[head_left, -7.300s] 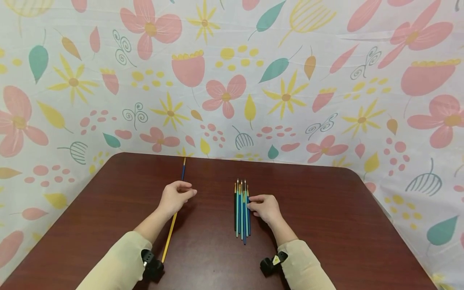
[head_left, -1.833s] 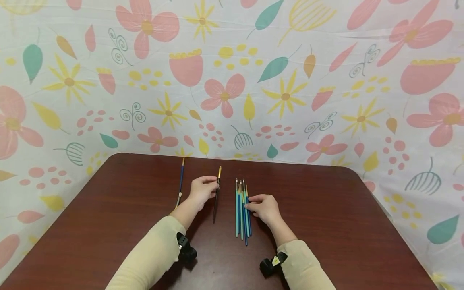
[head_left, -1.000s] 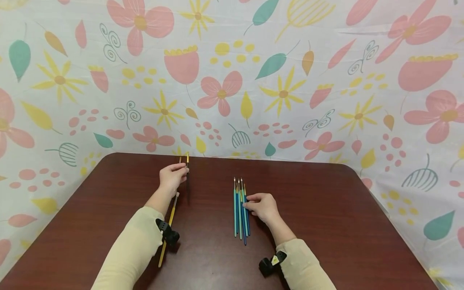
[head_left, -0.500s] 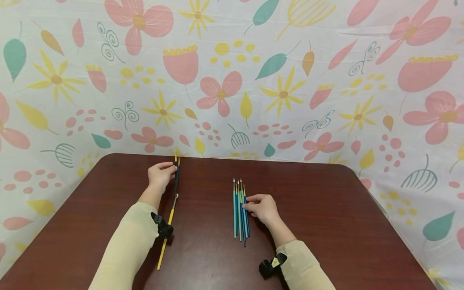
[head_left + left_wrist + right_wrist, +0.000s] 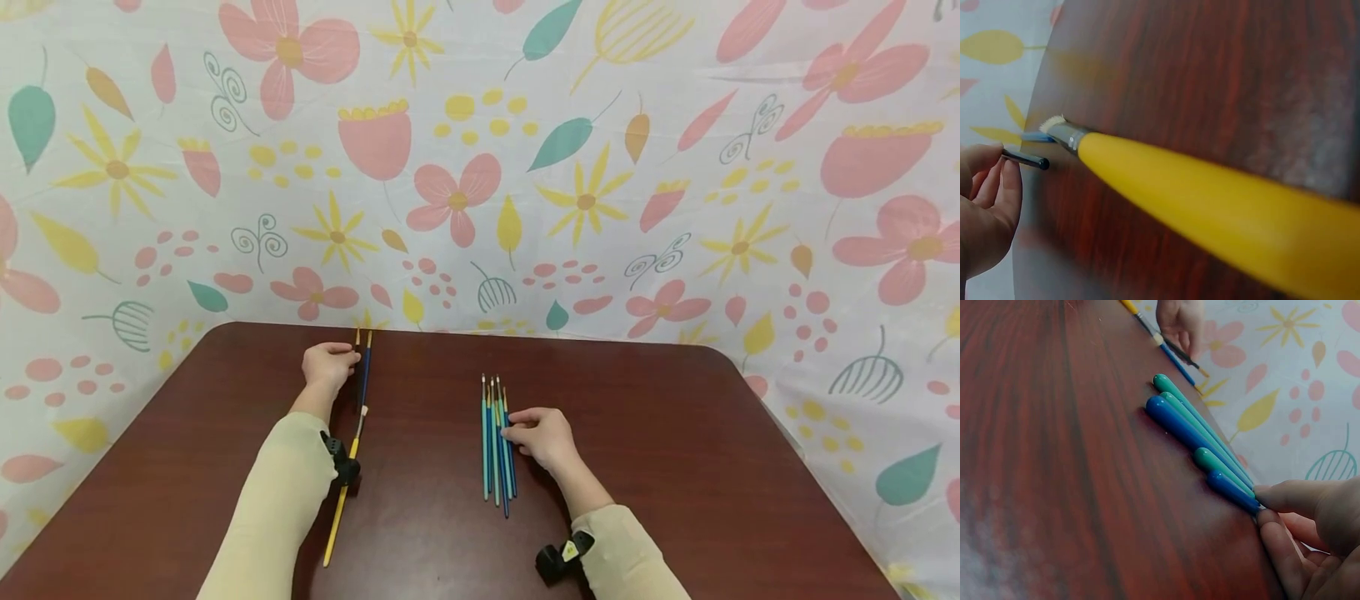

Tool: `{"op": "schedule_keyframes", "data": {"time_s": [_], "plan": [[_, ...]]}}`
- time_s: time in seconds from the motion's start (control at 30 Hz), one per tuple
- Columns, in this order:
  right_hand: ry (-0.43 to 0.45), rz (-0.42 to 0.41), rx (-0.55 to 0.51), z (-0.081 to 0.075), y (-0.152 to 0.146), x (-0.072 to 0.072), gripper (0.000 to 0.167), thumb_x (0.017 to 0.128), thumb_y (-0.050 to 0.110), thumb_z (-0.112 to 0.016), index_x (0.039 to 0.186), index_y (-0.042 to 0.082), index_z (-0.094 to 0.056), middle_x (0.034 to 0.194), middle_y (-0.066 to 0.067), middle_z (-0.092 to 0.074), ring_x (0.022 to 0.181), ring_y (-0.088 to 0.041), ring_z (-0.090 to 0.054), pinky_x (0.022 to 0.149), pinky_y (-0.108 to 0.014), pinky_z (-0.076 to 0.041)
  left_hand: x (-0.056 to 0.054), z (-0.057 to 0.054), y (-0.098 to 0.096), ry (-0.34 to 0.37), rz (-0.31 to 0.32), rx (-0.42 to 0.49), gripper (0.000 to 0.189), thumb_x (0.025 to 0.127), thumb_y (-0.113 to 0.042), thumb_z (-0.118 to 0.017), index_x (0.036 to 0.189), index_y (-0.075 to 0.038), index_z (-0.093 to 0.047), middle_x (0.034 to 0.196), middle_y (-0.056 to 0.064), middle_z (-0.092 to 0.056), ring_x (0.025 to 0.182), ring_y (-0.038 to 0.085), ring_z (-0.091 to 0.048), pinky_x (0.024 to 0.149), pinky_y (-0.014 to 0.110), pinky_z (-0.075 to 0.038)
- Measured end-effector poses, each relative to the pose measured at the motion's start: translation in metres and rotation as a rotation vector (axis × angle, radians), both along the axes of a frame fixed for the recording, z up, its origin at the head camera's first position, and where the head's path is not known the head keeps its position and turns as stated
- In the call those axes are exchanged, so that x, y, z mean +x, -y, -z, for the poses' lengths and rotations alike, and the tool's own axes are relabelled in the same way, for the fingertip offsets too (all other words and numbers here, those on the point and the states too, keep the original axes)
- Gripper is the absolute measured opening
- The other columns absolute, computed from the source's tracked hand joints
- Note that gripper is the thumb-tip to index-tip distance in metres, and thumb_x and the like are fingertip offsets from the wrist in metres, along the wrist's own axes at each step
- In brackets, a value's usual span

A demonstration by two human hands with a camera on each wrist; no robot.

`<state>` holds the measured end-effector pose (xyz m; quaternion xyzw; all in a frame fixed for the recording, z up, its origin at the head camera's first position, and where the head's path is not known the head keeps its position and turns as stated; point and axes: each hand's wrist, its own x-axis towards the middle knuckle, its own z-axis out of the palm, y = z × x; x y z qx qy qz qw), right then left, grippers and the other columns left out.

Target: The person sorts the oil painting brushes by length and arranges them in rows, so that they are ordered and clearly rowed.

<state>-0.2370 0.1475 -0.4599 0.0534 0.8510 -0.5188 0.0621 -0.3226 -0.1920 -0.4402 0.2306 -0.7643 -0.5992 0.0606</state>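
At the back left, my left hand pinches a black paintbrush between thumb and fingers, just left of a blue-handled paintbrush. A yellow-handled paintbrush lies in line in front of the blue one, under the left wrist camera, its pale bristles at the blue handle's end. In the middle of the table lies a row of several teal and blue paintbrushes, bristles pointing away. My right hand pinches the row's right edge, index fingertip and thumb at a blue paintbrush.
The dark red-brown wooden table has rounded far corners. A flower-printed cloth hangs right behind its far edge. A small black camera sits on the right wrist, and another camera on the left.
My left hand has carried the black paintbrush from beside the row leftward to the back left, past the blue-handled one, and lowered it there. The right hand has stayed at the row.
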Motion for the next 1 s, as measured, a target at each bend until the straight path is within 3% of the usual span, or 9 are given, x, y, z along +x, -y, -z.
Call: {"op": "schedule_keyframes", "data": {"time_s": [0.2, 0.47, 1.0], "plan": [[-0.007, -0.015, -0.014, 0.003, 0.000, 0.001, 0.028, 0.078, 0.013, -0.076, 0.103, 0.003, -0.071, 0.089, -0.011, -0.069, 0.072, -0.014, -0.066, 0.063, -0.032, -0.058, -0.003, 0.005, -0.001, 0.025, -0.014, -0.088, 0.026, 0.087, -0.009, -0.065, 0.112, -0.001, -0.067, 0.118, 0.021, -0.063, 0.100, 0.033, -0.064, 0.081, 0.039, -0.055], [-0.007, -0.011, -0.016, 0.003, -0.001, 0.000, 0.028, 0.078, 0.012, -0.076, 0.104, 0.003, -0.071, 0.089, -0.010, -0.069, 0.072, -0.014, -0.066, 0.064, -0.032, -0.058, -0.007, 0.002, -0.007, 0.022, 0.018, -0.229, 0.024, 0.087, -0.011, -0.065, 0.109, -0.001, -0.067, 0.115, 0.020, -0.062, 0.105, 0.035, -0.057, 0.086, 0.044, -0.051], [-0.009, -0.017, -0.015, 0.002, -0.002, 0.000, 0.028, 0.078, 0.012, -0.076, 0.104, 0.002, -0.071, 0.088, -0.010, -0.070, 0.072, -0.014, -0.066, 0.063, -0.033, -0.058, -0.013, 0.003, -0.010, 0.016, 0.041, -0.293, 0.022, 0.088, -0.011, -0.066, 0.108, -0.002, -0.067, 0.115, 0.018, -0.062, 0.115, 0.035, -0.050, 0.090, 0.044, -0.051]]}}
